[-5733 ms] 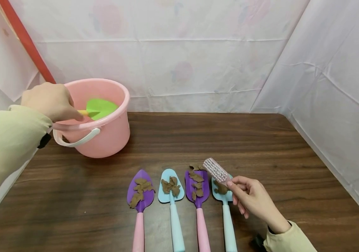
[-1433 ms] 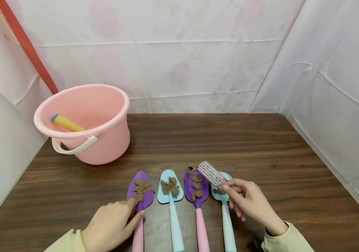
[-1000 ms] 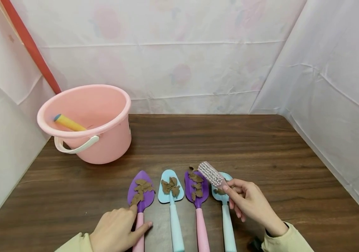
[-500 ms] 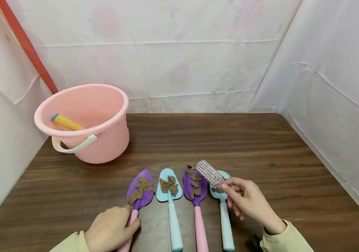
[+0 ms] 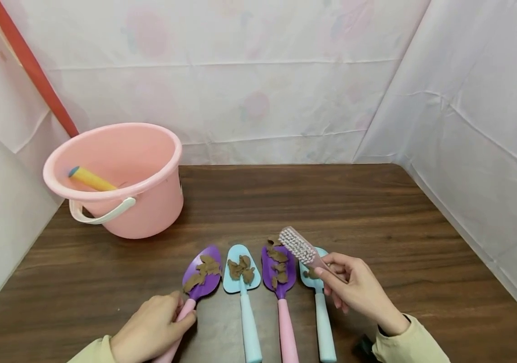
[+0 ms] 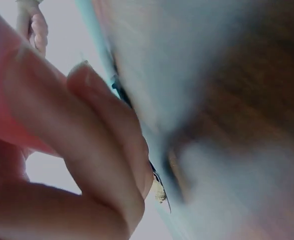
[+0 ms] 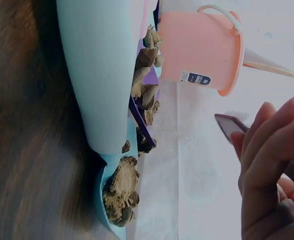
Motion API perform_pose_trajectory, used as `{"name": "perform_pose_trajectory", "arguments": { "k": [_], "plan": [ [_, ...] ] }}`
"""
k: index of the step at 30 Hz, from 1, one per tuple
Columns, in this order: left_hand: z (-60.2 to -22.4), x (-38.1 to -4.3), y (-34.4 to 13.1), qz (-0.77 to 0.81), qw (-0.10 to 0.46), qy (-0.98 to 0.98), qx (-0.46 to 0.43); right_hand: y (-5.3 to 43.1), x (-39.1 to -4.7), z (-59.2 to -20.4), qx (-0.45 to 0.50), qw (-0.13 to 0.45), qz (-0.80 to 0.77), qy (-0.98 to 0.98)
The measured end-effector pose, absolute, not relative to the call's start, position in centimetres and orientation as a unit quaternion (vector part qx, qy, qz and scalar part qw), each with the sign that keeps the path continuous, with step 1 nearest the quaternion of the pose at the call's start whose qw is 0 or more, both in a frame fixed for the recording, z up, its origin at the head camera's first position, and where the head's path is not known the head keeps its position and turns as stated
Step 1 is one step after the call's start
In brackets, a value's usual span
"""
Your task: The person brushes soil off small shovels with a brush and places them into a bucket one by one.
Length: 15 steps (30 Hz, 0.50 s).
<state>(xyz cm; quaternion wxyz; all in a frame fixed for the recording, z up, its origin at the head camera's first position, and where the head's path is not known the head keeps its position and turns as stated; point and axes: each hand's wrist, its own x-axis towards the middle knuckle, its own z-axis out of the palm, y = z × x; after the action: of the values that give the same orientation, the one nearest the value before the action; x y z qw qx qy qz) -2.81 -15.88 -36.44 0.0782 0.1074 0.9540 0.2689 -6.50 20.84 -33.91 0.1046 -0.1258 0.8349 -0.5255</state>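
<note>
My left hand (image 5: 149,325) grips the pink handle (image 6: 1,85) of the leftmost trowel, fingers curled round it. This trowel's purple blade (image 5: 213,252) carries brown clay-like scraps (image 5: 208,265) and slants up to the right. In my right hand (image 5: 360,292) is a small pink brush (image 5: 299,246), pinched by its handle with the white bristles facing up. The brush overlaps the rightmost light blue trowel (image 5: 325,322) in the head view. Between them lie a light blue trowel (image 5: 250,327) and a purple one with a pink handle (image 5: 287,327), both bearing brown scraps.
A pink bucket (image 5: 158,206) with a white handle (image 5: 104,218) stands at the back left. A yellow handle with a blue end (image 5: 91,178) leans inside it. Patterned white sheeting (image 5: 258,75) walls the dark wooden table (image 5: 331,196) at the back and sides.
My left hand left the green trowel in the bucket, came down to the leftmost purple trowel, closed round its handle and swung the handle end left. My right hand keeps the brush nearly still.
</note>
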Motion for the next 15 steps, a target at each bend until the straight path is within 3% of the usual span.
{"name": "perform_pose_trajectory", "arguments": {
  "k": [6, 15],
  "plan": [
    [-34.3, -3.6, -14.9, 0.262, 0.061, 0.959, 0.093, 20.4, -6.7, -33.8, -0.187, 0.071, -0.539, 0.818],
    [-31.6, -4.3, -13.1, 0.270, 0.039, 0.954, 0.121, 18.9, -6.4, -33.7, -0.203, 0.002, -0.495, 0.845]
  ]
}}
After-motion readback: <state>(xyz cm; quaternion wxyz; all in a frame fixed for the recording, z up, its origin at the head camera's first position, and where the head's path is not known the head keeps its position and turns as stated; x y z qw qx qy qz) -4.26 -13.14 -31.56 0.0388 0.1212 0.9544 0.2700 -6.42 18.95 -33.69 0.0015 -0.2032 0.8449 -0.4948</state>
